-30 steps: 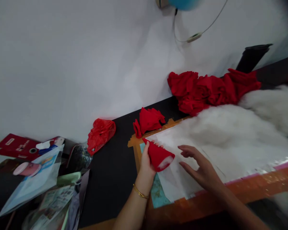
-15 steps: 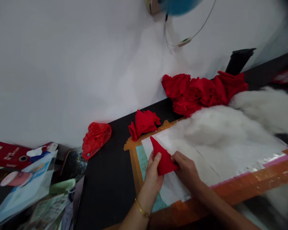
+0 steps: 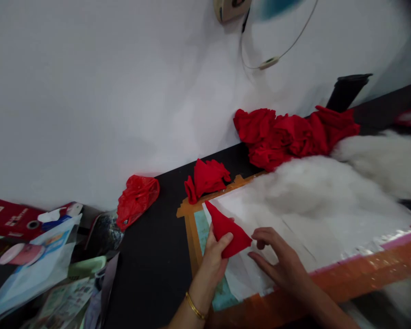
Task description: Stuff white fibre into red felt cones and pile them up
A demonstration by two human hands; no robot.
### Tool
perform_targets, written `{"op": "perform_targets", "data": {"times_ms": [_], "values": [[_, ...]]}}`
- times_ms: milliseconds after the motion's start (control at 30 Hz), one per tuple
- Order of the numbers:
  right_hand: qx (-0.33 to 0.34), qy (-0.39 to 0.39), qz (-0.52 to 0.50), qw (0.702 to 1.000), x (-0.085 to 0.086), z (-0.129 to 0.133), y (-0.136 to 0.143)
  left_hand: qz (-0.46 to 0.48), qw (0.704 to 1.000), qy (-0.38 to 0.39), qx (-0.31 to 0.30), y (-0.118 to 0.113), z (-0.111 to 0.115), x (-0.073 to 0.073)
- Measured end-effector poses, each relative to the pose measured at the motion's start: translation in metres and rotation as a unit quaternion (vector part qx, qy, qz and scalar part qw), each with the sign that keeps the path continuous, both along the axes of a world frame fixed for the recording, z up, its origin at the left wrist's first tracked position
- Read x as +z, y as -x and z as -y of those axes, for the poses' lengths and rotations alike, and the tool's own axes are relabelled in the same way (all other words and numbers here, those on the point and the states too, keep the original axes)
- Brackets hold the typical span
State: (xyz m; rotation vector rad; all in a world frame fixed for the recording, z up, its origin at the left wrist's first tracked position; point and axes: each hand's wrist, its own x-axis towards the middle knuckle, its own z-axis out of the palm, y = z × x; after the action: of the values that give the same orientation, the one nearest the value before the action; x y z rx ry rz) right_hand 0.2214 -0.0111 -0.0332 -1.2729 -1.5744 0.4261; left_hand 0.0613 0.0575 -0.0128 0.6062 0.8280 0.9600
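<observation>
A pointed, roughly triangular piece of red fabric [image 3: 228, 232] is gripped in my left hand [image 3: 216, 253], thumb on top and fingers underneath. Its narrow tip points up and to the left. Just right of the fabric's corner, my right hand [image 3: 277, 258] is apart from it, thumb and fingers spread with nothing between them. Beneath both hands lies a white sheet [image 3: 241, 278]. A large mound of white fluffy stuffing [image 3: 315, 183] covers the sheet farther right.
A small red cloth heap [image 3: 208, 178] and a bigger one [image 3: 291, 137] lie by the wall. A crumpled red plastic bag [image 3: 137, 199] sits left of them. Packets, papers and a red box [image 3: 12, 219] crowd the far left. Orange tape [image 3: 359, 269] edges the sheet.
My right hand has let go of the red fabric's right corner and moved slightly right and down, its fingers opening. My left hand still holds the fabric, now a little lower and farther left.
</observation>
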Motion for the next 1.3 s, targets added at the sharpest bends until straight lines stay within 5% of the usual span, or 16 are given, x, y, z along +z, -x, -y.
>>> {"op": "perform_targets", "data": {"times_ms": [167,300,400,600,867,1033,1300], "values": [[-0.030,-0.002,-0.015,0.999,-0.015,-0.016,0.018,-0.047,0.998,-0.033,-0.040,-0.019,0.013,0.004],[-0.040,0.069,-0.035,0.996,-0.022,-0.024,0.013,-0.161,0.983,-0.070,0.043,-0.026,0.016,0.009],[-0.036,0.059,0.019,0.997,-0.027,-0.026,-0.008,-0.200,0.971,-0.115,0.064,-0.012,0.013,0.011],[-0.060,0.063,0.135,0.987,-0.039,-0.016,-0.060,-0.277,0.928,-0.244,-0.054,0.028,0.001,0.001],[-0.057,0.088,0.089,0.991,-0.001,0.003,-0.048,-0.280,0.891,-0.344,-0.096,0.004,-0.020,0.016],[-0.068,0.094,0.057,0.992,0.000,0.007,-0.052,-0.280,0.873,-0.375,-0.135,-0.013,-0.031,0.026],[-0.019,0.098,0.044,0.994,0.012,0.014,-0.040,-0.273,0.904,-0.311,-0.111,0.011,-0.026,0.007]]}}
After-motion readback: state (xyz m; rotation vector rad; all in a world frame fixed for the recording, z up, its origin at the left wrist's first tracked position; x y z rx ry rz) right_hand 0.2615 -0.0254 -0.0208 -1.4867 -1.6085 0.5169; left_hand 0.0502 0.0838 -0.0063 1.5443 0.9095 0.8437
